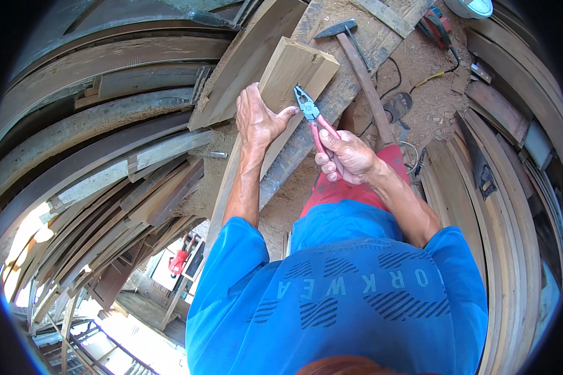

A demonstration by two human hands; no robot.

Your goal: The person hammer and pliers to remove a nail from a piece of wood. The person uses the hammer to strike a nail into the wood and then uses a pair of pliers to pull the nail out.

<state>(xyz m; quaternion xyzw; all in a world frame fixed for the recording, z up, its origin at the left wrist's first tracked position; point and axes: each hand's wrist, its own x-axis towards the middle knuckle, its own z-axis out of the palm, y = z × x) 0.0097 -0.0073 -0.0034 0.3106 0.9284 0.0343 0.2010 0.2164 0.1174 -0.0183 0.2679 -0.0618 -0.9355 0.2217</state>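
My right hand (pixel 349 157) is closed around the red handles of a pair of pliers (pixel 309 111). The metal jaws are parted, and their tips meet the side of a thick wooden beam (pixel 294 62) beside a small dark spot. Whether the jaws have hold of anything there is too small to tell. My left hand (pixel 258 120) grips the same beam, fingers over its left side and thumb stretched toward the pliers. A hammer (pixel 364 78) with a long wooden handle lies to the right, its dark head at the far end.
The beam lies on a worn plank bench (pixel 306 134). Stacked boards (pixel 131 81) crowd the left, and more long boards (pixel 500 231) curve along the right. A handsaw (pixel 481 172) rests among those. A red power tool (pixel 436 28) with a cord sits on the sawdust-covered floor (pixel 428 81).
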